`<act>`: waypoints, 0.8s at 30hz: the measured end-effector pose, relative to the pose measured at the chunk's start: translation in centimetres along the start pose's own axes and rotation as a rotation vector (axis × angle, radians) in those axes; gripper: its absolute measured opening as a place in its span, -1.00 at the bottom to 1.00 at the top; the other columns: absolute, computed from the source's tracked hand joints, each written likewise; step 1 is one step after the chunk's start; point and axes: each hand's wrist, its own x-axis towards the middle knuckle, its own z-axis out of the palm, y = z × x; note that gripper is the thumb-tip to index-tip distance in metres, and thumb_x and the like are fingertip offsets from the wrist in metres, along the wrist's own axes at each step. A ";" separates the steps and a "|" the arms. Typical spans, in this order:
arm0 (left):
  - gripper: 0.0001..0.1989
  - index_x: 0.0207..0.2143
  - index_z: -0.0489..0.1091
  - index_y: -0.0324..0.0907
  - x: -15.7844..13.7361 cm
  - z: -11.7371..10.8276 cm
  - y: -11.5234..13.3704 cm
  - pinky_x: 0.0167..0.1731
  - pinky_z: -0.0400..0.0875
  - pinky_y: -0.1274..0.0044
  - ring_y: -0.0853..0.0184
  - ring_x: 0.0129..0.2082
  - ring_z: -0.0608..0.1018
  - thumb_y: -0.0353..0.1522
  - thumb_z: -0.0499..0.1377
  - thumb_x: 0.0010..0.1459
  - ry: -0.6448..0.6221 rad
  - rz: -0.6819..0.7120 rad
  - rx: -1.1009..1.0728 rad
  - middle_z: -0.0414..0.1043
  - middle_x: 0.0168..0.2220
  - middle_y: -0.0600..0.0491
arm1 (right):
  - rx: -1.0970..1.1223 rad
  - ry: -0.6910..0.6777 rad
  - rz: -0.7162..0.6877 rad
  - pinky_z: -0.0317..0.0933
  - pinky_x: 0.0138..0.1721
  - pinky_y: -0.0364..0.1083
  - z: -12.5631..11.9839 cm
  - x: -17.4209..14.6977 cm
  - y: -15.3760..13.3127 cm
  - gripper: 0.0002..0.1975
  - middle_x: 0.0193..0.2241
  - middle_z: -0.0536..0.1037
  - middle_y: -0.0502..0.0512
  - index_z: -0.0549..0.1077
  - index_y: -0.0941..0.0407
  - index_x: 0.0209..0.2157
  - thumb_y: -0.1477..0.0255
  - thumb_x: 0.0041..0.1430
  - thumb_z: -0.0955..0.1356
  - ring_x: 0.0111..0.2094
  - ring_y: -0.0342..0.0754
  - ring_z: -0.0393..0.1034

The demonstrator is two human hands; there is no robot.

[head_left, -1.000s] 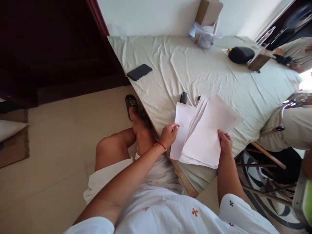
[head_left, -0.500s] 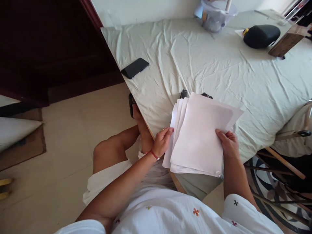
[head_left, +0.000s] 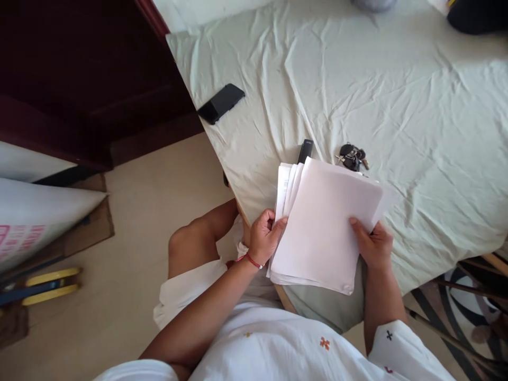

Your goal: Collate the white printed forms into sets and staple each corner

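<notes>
A loose stack of white paper sheets (head_left: 323,227) is held above the table's near edge, its sheets fanned unevenly at the left and right. My left hand (head_left: 266,237), with a red bracelet at the wrist, grips the stack's left side, thumb on top. My right hand (head_left: 373,243) pinches the right side, thumb over the top sheet and fingers underneath. The top sheet looks blank; some print shows on a sheet at the left edge. Just beyond the papers lie a black stapler-like object (head_left: 305,151), partly covered, and a bunch of keys (head_left: 352,156).
A black phone (head_left: 221,103) lies near the left edge of the table, which has a wrinkled pale green cloth (head_left: 397,106). At the far right is a dark rounded object (head_left: 478,16). A white sack (head_left: 43,211) and a yellow-and-blue object (head_left: 51,286) are on the floor at left.
My view has tilted down, bringing the keys into sight. My left hand has shifted its grip, its thumb now over the top of the stack. My right hand keeps its hold.
</notes>
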 end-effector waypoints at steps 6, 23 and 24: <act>-0.61 -0.40 0.24 -0.13 -0.1 -0.1 0.7 -0.45 0.18 0.58 0.45 -0.51 0.27 -0.04 0.13 0.33 0.017 0.065 0.066 0.21 -0.53 0.20 | -0.153 0.124 -0.013 -0.09 -0.55 -0.13 -0.8 0.1 -0.6 -0.49 -0.64 0.18 -0.06 0.19 0.09 -0.65 0.13 0.18 0.43 -0.56 -0.17 0.03; -0.70 -0.09 0.40 -0.11 0.4 0.2 -0.5 -0.22 0.45 0.52 0.37 -0.28 0.55 -0.11 0.21 0.28 -0.002 0.136 -0.015 0.49 -0.24 0.06 | 0.662 0.152 0.379 0.26 -0.55 -0.07 -2.8 0.1 -2.6 -0.69 -0.62 0.46 -0.05 0.50 0.07 -0.56 0.22 -0.06 0.60 -0.63 -0.13 0.30; -0.72 -0.13 0.44 -0.12 0.3 0.1 -0.4 -0.19 0.45 0.51 0.35 -0.26 0.55 -0.11 0.18 0.30 -0.011 0.136 0.012 0.52 -0.23 0.05 | 0.671 0.152 0.376 0.27 -0.55 -0.08 -2.7 0.0 -2.7 -0.71 -0.60 0.49 -0.05 0.52 0.08 -0.53 0.22 -0.05 0.60 -0.63 -0.14 0.30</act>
